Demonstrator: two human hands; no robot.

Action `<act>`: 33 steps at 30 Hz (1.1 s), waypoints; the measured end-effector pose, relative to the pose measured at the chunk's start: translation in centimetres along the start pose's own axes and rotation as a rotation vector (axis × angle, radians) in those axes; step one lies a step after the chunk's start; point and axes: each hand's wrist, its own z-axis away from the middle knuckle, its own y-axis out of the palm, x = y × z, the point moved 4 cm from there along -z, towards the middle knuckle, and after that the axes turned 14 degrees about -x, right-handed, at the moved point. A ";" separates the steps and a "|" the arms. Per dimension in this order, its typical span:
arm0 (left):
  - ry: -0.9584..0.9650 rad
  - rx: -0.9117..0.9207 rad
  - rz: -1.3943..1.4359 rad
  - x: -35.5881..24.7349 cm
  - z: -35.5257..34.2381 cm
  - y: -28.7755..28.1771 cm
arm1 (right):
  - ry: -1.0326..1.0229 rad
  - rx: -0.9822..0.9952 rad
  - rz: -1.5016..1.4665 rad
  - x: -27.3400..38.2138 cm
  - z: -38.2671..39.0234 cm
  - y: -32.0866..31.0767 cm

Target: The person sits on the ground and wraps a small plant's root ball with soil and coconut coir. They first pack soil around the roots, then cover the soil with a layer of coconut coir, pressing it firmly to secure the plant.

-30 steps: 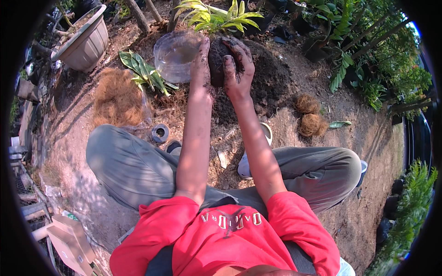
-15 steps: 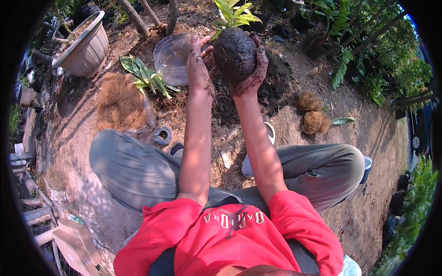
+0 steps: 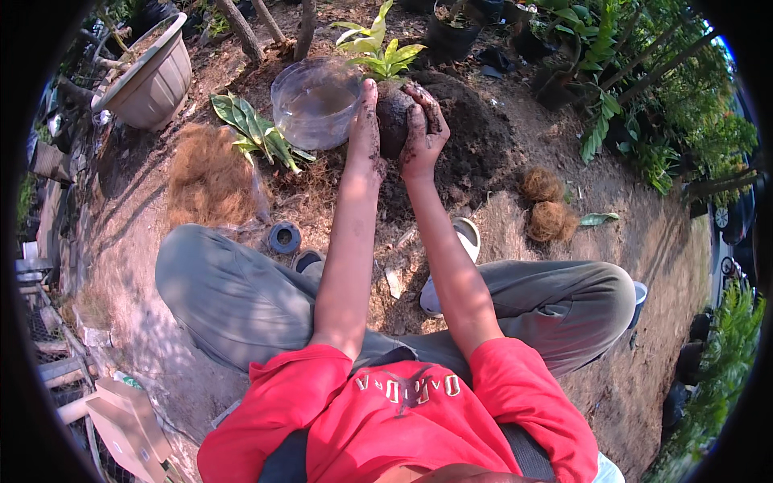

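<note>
Between my two hands is a dark, wet soil ball [image 3: 393, 121] with a leafy green seedling [image 3: 378, 50] growing out of its far end. My left hand [image 3: 366, 129] lies along the ball's left side, fingers held together. On the right side, my right hand [image 3: 425, 133] curls round it, thumb toward me. Both hands are smeared with mud. Under and beside them spreads a heap of dark loose soil [image 3: 475, 141]. A clear plastic basin [image 3: 316, 105] with water-like contents stands just left of my left hand.
Cut green leaves [image 3: 256, 133] and brown coconut fibre [image 3: 211, 179] lie at left, near a roll of tape [image 3: 284, 237]. Two fibre-wrapped balls [image 3: 552, 220] sit at right. A large plastic pot [image 3: 149, 80] stands far left; potted plants [image 3: 451, 32] line the far side.
The soil ball has moved a little left and turned, so less of it shows between my hands. My left hand now presses against it, and my right fingers have shifted round its side.
</note>
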 end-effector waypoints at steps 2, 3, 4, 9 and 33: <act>0.080 -0.010 -0.158 -0.6 0.2 0.5 | 0.466 -0.189 -0.424 -1.6 -0.2 -0.9; 0.047 0.046 -0.225 -1.6 0.2 0.2 | 0.656 -0.245 -0.614 -1.0 -0.4 -0.6; 0.013 0.103 -0.291 -2.0 0.3 0.1 | 0.846 -0.299 -0.804 -0.7 -0.3 -0.4; -0.400 0.209 0.313 0.3 -0.1 1.4 | 0.219 0.050 -0.154 0.9 -1.0 0.3; -0.226 0.118 0.180 -2.0 1.8 0.7 | -0.453 0.144 0.309 4.4 0.4 1.1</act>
